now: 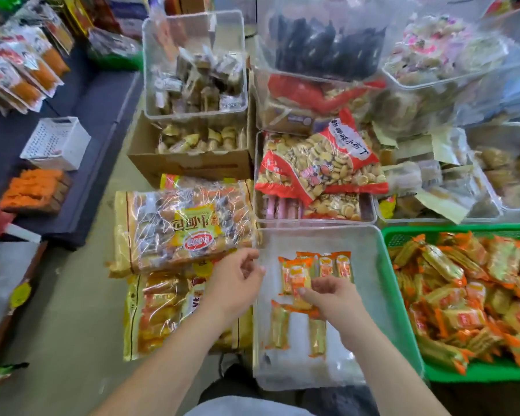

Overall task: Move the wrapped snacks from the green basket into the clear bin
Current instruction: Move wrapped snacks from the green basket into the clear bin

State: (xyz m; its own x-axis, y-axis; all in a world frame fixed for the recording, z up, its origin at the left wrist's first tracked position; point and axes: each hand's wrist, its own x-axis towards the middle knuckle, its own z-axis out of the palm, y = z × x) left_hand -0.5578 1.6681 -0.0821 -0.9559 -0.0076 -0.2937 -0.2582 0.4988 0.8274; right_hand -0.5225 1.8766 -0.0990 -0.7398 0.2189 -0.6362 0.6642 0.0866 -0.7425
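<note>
Looking down from our head, we see the clear bin (315, 237) right in front of us. A few snacks (335, 264) lie on the bottom of it. They sit side by side in a row at the far part of the bin. Two more snacks (279, 325) lie closer to us. All of them have their long side pointing away from us.

Our right hand (330, 295) is over the middle of the bin. Its thumb and fingers seem to pinch one pinched snack (297, 279), low down and next to the row. This snack points away from us too, like the others.

Our left hand (237, 274) is over the left edge of the bin. Its fingers are loosely bent and we see nothing in it.

The green basket (463, 228) touches the right side of the bin. A big pile of wrapped snacks (469, 295) fills it, and they point every which way. The basket is on the right, so our right hand is much nearer to it. We think that hand should let go here, then reach right for more.

A big bag of buns (186, 226) lies left of the bin. A red biscuit bag (318, 163) lies behind it.
</note>
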